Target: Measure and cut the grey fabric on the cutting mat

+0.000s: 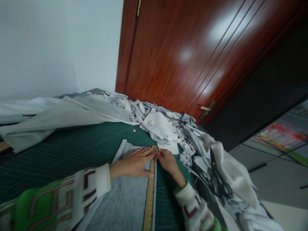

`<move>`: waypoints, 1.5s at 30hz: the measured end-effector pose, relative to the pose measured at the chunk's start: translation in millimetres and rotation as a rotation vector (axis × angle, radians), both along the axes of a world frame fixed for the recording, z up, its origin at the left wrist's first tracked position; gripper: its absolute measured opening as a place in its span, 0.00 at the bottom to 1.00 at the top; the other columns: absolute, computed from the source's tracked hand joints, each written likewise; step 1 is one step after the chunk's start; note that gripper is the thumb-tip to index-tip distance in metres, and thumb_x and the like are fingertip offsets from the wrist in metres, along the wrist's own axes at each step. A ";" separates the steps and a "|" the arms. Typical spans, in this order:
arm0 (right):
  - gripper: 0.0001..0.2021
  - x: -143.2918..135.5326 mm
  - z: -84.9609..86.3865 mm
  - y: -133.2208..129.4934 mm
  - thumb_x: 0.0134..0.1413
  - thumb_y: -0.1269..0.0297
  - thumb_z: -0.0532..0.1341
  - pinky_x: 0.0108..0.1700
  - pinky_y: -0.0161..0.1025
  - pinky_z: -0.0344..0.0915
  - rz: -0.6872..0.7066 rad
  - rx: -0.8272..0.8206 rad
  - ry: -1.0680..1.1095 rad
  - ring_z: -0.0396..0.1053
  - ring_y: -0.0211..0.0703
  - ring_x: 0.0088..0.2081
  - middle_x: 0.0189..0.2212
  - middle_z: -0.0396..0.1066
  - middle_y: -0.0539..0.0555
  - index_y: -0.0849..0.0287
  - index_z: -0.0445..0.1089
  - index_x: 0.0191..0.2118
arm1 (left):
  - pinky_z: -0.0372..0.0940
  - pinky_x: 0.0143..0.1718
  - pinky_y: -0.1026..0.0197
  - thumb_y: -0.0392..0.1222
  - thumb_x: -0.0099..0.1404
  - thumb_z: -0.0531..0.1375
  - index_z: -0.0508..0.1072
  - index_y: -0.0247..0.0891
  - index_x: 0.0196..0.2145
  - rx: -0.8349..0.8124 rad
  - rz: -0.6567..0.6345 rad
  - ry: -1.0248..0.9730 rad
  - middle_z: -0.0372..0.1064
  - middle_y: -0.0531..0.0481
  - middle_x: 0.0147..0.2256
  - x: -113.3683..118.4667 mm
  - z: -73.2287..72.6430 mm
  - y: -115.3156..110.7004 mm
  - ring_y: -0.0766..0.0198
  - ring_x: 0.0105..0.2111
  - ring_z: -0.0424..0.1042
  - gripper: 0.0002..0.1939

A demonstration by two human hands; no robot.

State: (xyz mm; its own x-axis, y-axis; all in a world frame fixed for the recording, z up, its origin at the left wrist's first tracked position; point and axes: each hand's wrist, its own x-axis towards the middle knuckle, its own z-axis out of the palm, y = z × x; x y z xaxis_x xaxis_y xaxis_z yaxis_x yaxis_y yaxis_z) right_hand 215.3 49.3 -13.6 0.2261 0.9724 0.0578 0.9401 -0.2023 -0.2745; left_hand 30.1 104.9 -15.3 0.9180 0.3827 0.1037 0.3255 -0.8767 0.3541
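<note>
The ruler [150, 195] lies along the right of the panel [120, 200] on the mat [79, 144]; scraps [157, 123] line the desk [96, 90] rearward, scissors [213, 164] near its right edge.

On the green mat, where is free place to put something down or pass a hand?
The widest bare patch of mat lies between the long pale cloth and the left sleeve. A narrow strip runs between the grey cloth and the right sleeve. The far edge, full of scraps, and the right side, around the scissors, are crowded.
</note>
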 end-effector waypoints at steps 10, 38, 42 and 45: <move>0.13 1.7 1.2 -1.5 0.64 0.69 0.56 0.32 0.34 0.55 0.047 -0.010 -0.002 0.71 0.42 0.32 0.29 0.77 0.57 0.62 0.75 0.31 | 0.46 0.66 0.47 0.58 0.61 0.64 0.55 0.28 0.67 -0.007 0.019 0.076 0.42 0.28 0.68 -1.0 12.0 -6.9 0.43 0.68 0.45 0.46; 0.12 -8.9 12.5 -15.7 0.64 0.65 0.55 0.34 0.38 0.56 -0.010 -0.105 -0.118 0.75 0.51 0.39 0.35 0.78 0.62 0.61 0.76 0.36 | 0.46 0.66 0.50 0.61 0.60 0.64 0.59 0.28 0.64 0.033 0.002 -0.009 0.48 0.28 0.67 -1.1 -0.6 -3.5 0.43 0.67 0.48 0.44; 0.11 -10.0 14.0 -18.4 0.64 0.66 0.56 0.35 0.38 0.57 -0.016 -0.074 -0.100 0.75 0.50 0.38 0.33 0.78 0.61 0.61 0.74 0.34 | 0.46 0.66 0.48 0.63 0.61 0.63 0.58 0.29 0.64 0.047 0.004 -0.002 0.46 0.28 0.67 -1.0 -3.7 -2.1 0.43 0.68 0.47 0.45; 0.11 -13.8 20.4 -19.9 0.65 0.66 0.54 0.34 0.38 0.57 -0.044 -0.015 -0.072 0.75 0.52 0.38 0.33 0.77 0.63 0.62 0.72 0.35 | 0.47 0.66 0.48 0.62 0.61 0.63 0.58 0.28 0.65 0.051 0.006 0.000 0.47 0.28 0.67 -1.6 -1.2 -3.0 0.42 0.67 0.49 0.45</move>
